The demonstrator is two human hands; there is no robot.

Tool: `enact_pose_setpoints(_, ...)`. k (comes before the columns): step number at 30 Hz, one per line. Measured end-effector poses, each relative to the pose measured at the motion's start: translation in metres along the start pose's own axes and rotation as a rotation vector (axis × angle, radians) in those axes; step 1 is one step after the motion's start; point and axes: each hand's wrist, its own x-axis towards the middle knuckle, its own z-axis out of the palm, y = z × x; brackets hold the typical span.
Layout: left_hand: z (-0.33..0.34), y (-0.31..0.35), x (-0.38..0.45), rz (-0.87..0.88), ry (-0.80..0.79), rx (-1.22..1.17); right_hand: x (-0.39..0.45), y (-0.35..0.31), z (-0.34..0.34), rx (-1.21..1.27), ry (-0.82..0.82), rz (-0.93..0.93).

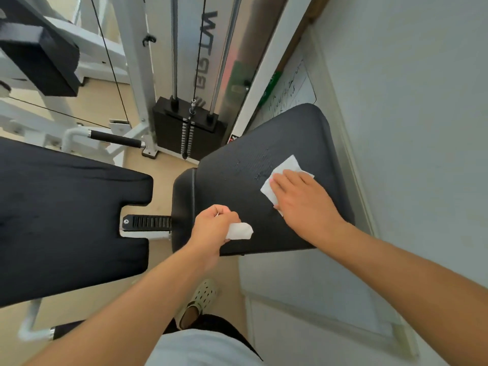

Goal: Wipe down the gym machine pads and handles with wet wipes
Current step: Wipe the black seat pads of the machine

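the only writing is dark lettering on the steel panel behind the weight stack, seen mirrored and too blurred to read. two wet wipes show: the right hand, fingers spread flat, presses one wipe onto the black back pad, and the left hand grips a crumpled wipe at that pad's lower edge. the second black pad at left is cut off by the frame, and one black handle lies beyond it.

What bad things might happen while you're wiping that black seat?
The flat wipe under the right hand sits near the pad edge by the wall, so that strip may get missed. Wet streaks could leave the pad slippery. The crumpled wipe in the left hand might drop onto the floor.
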Motion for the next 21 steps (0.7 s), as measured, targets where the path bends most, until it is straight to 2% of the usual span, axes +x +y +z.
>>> enact_pose_setpoints(4,-0.007,-0.002,0.011,-0.002,0.025,-0.013,0.010,-0.009,-0.002,-0.116,-0.173,-0.047)
enact_pose_setpoints(9,-0.012,-0.004,0.012,-0.022,0.014,-0.061,-0.021,-0.059,0.015,-0.154,-0.362,-0.364)
enact_pose_setpoints(11,-0.016,-0.002,0.011,-0.033,0.011,-0.087,-0.009,-0.042,0.006,-0.185,-0.267,-0.306)
enact_pose_setpoints(13,-0.022,0.002,0.010,-0.053,0.006,-0.124,0.022,-0.010,-0.009,-0.177,-0.114,-0.106)
enact_pose_setpoints(14,-0.025,0.005,0.008,-0.066,0.000,-0.147,0.040,0.010,-0.018,-0.197,-0.098,-0.003)
enact_pose_setpoints(17,-0.033,0.013,0.005,-0.114,-0.014,-0.258,0.092,0.040,-0.030,-0.185,-0.230,0.193)
enact_pose_setpoints(19,-0.039,0.015,0.003,-0.164,-0.019,-0.359,0.108,0.021,-0.021,-0.152,-0.250,0.145)
enact_pose_setpoints(21,-0.045,0.014,0.003,-0.191,-0.005,-0.381,0.099,-0.018,0.000,-0.154,-0.257,-0.032)
